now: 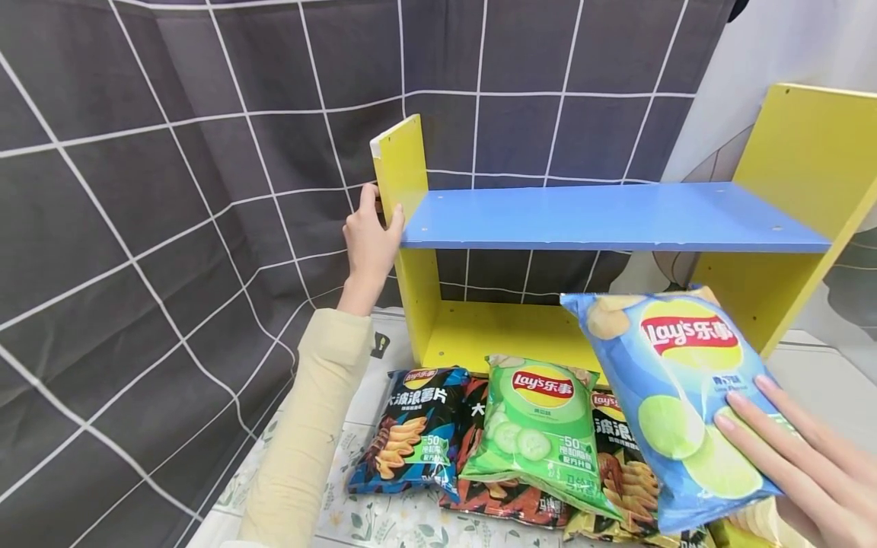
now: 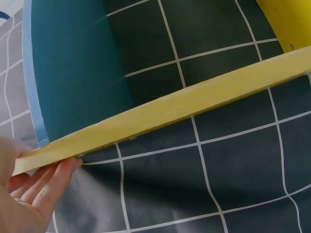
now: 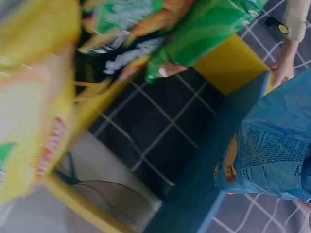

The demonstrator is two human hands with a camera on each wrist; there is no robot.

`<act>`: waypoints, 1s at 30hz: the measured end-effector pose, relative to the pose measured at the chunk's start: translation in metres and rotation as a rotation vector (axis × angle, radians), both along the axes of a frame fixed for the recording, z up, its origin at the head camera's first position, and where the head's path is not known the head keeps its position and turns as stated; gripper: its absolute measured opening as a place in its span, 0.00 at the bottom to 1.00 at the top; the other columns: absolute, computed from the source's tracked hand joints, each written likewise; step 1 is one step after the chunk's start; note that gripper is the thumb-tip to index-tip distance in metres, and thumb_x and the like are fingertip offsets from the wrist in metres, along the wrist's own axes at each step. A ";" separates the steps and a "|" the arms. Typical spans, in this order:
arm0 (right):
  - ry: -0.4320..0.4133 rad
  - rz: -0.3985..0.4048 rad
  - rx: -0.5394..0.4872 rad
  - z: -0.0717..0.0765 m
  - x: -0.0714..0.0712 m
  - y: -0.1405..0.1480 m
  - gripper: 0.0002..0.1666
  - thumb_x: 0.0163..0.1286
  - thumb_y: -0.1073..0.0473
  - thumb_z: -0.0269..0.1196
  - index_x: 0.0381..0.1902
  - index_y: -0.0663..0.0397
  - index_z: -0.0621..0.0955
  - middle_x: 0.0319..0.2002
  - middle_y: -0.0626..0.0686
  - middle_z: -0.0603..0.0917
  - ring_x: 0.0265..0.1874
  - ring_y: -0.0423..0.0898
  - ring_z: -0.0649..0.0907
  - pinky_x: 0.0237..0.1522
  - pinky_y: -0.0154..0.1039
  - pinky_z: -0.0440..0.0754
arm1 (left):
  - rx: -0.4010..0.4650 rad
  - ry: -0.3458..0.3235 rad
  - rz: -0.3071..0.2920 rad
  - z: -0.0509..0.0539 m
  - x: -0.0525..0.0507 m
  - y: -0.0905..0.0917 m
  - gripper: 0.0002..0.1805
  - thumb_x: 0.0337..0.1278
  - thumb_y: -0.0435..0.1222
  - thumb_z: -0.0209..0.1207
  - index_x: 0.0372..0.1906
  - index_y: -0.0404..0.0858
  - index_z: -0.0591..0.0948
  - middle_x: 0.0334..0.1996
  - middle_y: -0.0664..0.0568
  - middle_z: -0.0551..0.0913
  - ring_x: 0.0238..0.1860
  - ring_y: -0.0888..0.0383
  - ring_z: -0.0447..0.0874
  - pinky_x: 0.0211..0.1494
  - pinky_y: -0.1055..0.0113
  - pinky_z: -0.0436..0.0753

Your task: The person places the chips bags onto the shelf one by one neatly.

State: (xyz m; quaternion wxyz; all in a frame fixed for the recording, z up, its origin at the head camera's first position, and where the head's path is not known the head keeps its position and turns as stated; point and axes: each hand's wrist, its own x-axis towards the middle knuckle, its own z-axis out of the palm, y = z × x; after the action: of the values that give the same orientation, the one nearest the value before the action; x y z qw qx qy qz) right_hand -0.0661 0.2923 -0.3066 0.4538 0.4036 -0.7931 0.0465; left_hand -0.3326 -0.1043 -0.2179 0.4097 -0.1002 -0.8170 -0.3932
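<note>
My left hand (image 1: 368,242) grips the left yellow side panel (image 1: 404,164) of a small shelf unit, level with its blue shelf board (image 1: 603,217). In the left wrist view, fingers (image 2: 51,187) lie under the panel's edge and the thumb side is over it. At the right, my right hand (image 1: 815,457) holds a blue lime-flavour Lay's potato chip bag (image 1: 685,411) up in front of the shelf, fingers spread across its front. Its thumb is hidden in the head view. The right wrist view shows the bag's printed back (image 3: 272,155).
Below the shelf lie a blue-black chip bag (image 1: 414,430), a red one (image 1: 503,498), a green cucumber one (image 1: 537,434) and a black-and-yellow one (image 1: 620,464). Part of a yellow bag (image 1: 743,529) shows lower right. A dark checked curtain (image 1: 521,53) hangs behind.
</note>
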 end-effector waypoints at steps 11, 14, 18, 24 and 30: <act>0.125 0.037 -0.033 0.049 -0.033 -0.022 0.24 0.78 0.55 0.43 0.56 0.63 0.79 0.56 0.63 0.81 0.64 0.59 0.73 0.71 0.31 0.57 | 0.000 0.001 0.002 -0.001 0.000 0.001 0.17 0.63 0.40 0.56 0.51 0.36 0.73 0.44 0.40 0.85 0.39 0.44 0.84 0.39 0.56 0.80; 0.172 -0.024 -0.023 0.064 -0.044 -0.029 0.24 0.75 0.57 0.42 0.57 0.59 0.79 0.56 0.60 0.81 0.65 0.54 0.73 0.50 0.27 0.77 | 0.000 0.003 0.007 -0.001 -0.001 0.001 0.17 0.62 0.41 0.56 0.51 0.36 0.73 0.44 0.40 0.86 0.39 0.44 0.84 0.39 0.55 0.80; 0.257 -0.058 -0.080 0.079 -0.062 -0.042 0.26 0.70 0.60 0.41 0.56 0.52 0.81 0.53 0.56 0.84 0.63 0.47 0.76 0.13 0.37 0.54 | -0.004 0.010 0.015 -0.001 -0.002 0.001 0.17 0.62 0.41 0.57 0.51 0.36 0.73 0.43 0.40 0.86 0.38 0.43 0.84 0.39 0.54 0.80; 0.281 -0.049 -0.129 0.092 -0.089 -0.059 0.27 0.68 0.63 0.41 0.56 0.49 0.81 0.52 0.55 0.85 0.59 0.49 0.80 0.12 0.40 0.53 | -0.009 0.017 0.012 -0.001 -0.002 0.002 0.17 0.62 0.41 0.57 0.51 0.36 0.73 0.42 0.40 0.86 0.36 0.44 0.83 0.37 0.55 0.80; 0.277 -0.027 -0.083 0.098 -0.117 -0.070 0.27 0.65 0.68 0.46 0.58 0.49 0.80 0.53 0.55 0.84 0.50 0.59 0.83 0.11 0.45 0.60 | -0.012 0.015 0.013 -0.002 -0.003 0.002 0.16 0.62 0.41 0.56 0.51 0.36 0.73 0.41 0.41 0.86 0.36 0.44 0.83 0.37 0.55 0.80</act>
State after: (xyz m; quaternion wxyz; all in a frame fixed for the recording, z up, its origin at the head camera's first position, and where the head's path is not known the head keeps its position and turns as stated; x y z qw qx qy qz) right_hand -0.1832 0.2219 -0.2088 0.5758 0.3763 -0.7257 0.0167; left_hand -0.3352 -0.1018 -0.2195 0.4176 -0.1002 -0.8169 -0.3851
